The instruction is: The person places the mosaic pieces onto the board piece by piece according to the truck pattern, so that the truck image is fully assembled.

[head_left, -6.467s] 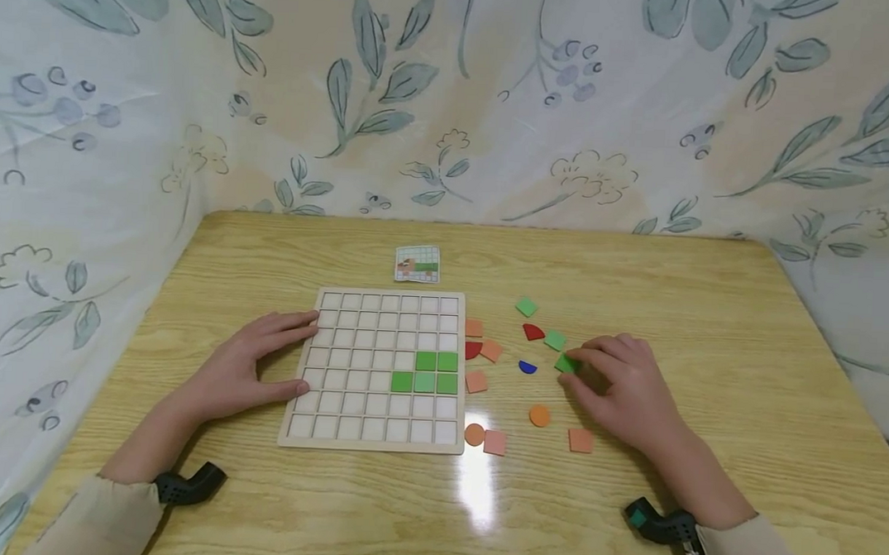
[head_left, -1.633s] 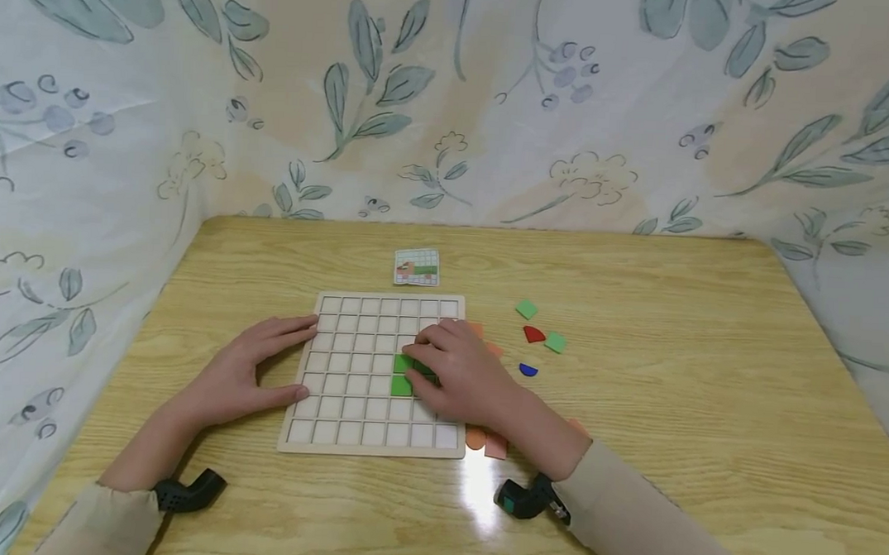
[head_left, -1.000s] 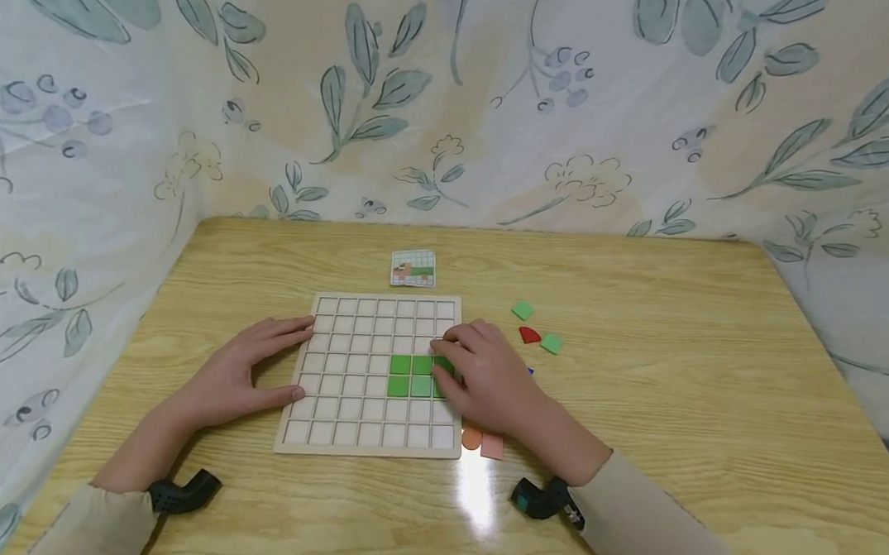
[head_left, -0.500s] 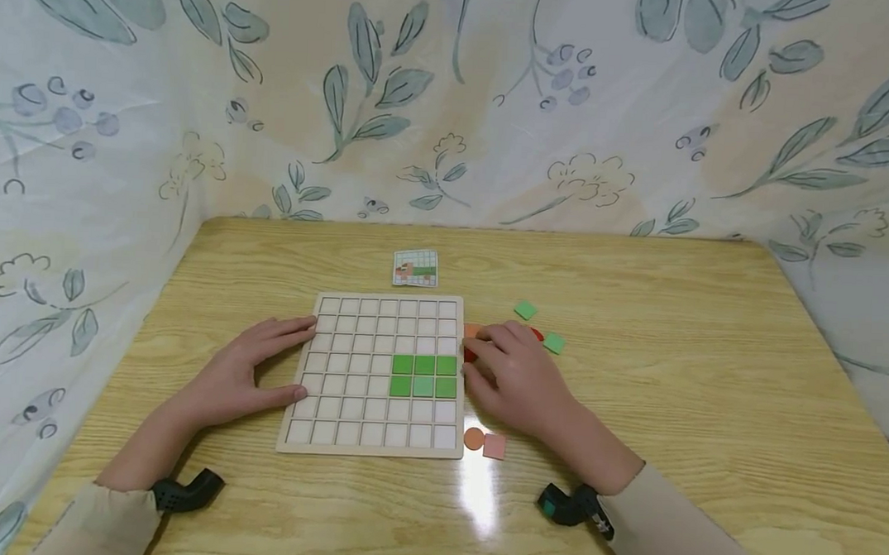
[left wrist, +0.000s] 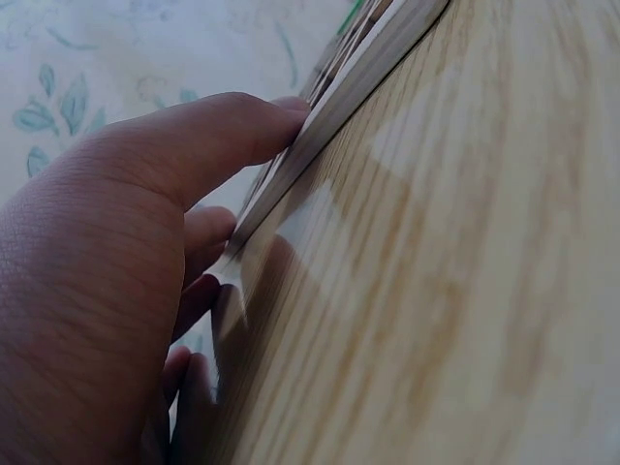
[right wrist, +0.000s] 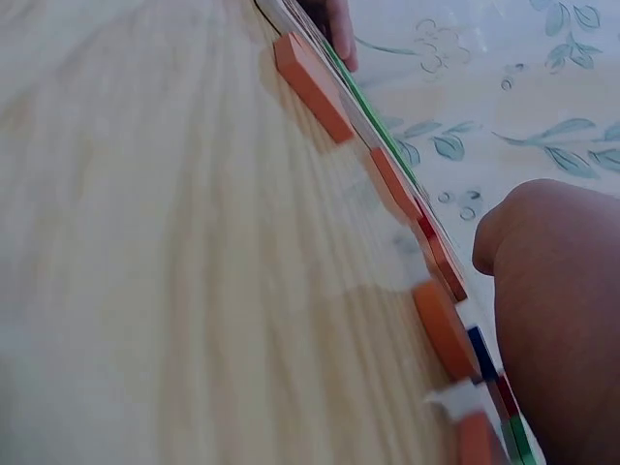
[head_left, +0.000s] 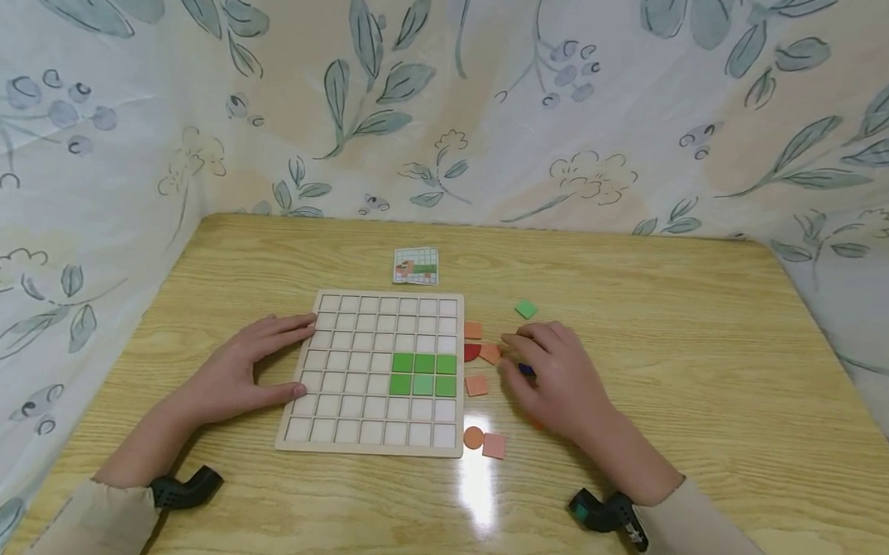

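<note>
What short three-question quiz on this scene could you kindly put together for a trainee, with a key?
1. Count: how many green tiles are set in the board?
2. True or false: the picture card lies on the table, beyond the board's far edge.
3. Multiple choice: what is the person's left hand touching?
A) an orange disc
B) the board's left edge
C) the blue piece

Key:
1. Six, in two rows of three.
2. True.
3. B; the thumb and fingertips rest at that edge.
</note>
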Available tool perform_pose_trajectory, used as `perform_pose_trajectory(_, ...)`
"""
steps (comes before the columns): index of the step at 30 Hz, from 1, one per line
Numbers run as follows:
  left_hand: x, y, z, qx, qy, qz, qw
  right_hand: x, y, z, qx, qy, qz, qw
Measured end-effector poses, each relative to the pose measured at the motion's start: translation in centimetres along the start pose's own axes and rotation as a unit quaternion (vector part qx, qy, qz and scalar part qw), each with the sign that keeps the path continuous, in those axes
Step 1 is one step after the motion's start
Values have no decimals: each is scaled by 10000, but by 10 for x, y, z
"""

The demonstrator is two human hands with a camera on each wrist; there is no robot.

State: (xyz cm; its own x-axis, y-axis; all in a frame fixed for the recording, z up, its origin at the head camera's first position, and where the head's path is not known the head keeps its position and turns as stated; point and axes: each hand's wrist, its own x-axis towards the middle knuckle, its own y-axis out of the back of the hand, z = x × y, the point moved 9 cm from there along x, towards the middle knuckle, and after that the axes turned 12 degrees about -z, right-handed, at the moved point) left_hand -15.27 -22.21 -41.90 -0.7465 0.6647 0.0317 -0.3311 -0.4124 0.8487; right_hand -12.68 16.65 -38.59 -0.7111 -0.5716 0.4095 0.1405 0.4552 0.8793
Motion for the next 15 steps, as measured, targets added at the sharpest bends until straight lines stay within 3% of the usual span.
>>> perform_pose_trajectory(15, 1, 1, 0, -5, 49, -8, 10000, -26, 23, 37, -134, -573, 189, 9981)
